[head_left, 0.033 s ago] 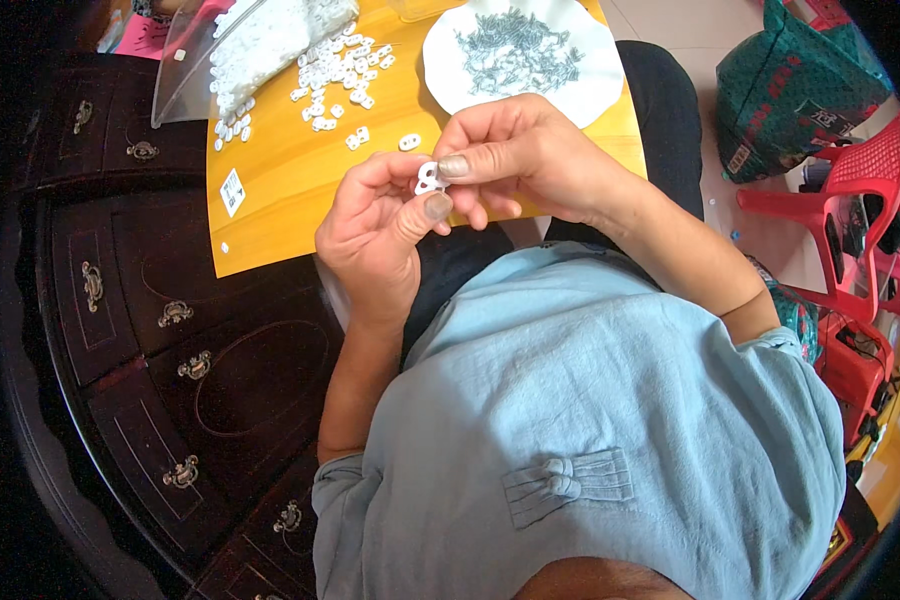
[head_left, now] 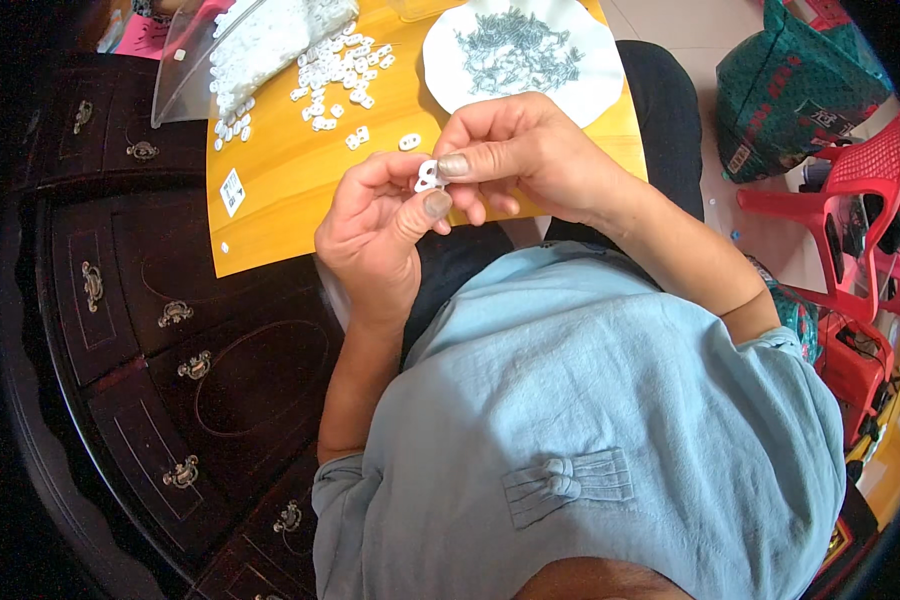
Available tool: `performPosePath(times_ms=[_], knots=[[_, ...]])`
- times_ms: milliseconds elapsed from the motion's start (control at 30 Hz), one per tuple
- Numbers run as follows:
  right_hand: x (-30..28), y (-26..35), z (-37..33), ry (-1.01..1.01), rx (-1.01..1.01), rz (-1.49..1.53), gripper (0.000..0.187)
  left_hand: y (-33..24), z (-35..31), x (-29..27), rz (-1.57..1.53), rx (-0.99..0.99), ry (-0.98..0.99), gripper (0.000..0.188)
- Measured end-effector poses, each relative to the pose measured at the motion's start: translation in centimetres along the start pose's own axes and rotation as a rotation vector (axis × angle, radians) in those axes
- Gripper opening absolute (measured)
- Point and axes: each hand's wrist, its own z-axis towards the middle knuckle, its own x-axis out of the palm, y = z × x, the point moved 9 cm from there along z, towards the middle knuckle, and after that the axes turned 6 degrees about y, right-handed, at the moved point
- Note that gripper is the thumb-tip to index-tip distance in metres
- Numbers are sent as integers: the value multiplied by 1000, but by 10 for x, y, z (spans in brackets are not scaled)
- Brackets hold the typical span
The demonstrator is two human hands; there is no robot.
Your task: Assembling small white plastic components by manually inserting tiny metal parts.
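A small white plastic piece with two holes (head_left: 427, 178) is held up over the near edge of the yellow board. My left hand (head_left: 375, 220) pinches it from the left and below between thumb and fingers. From the upper right my right hand (head_left: 510, 155) is closed, its thumb tip pressed at the piece's edge. What lies between the right fingertips is hidden. A similar loose two-holed white piece (head_left: 409, 142) rests just beyond the hands, and a small group of white pieces (head_left: 357, 138) is to its left.
A white scalloped plate (head_left: 440, 75) holds many small grey metal-looking parts (head_left: 520, 55). Farther left, scattered white pieces (head_left: 335, 75) spill beside a clear bag (head_left: 270, 45) full of them. Dark drawers (head_left: 200, 300) stand left; a red plastic chair (head_left: 820, 215) and green bag (head_left: 800, 90) are right.
The white piece has tilted very slightly between my fingertips. My arms and the things on the board stay where they were.
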Motion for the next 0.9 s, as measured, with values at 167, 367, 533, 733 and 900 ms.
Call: performPosePath(times_ms=[167, 367, 533, 733, 900], knots=[[-6, 5, -1, -62, -72, -163, 16, -1, -2, 1, -2, 7, -23, 30], [-6, -5, 3, 9, -20, -15, 17, -1, 0, 4, 15, -10, -9, 33], [-5, -7, 2, 46, 1, 75, 17, 0, 0, 14, -33, -22, 64, 33], [-2, -9, 0, 81, 23, 119, 17, -2, 0, 11, -45, 9, 86, 32], [4, -7, -1, 87, 33, 130, 17, -6, 0, 12, -1, 84, 118, 29]])
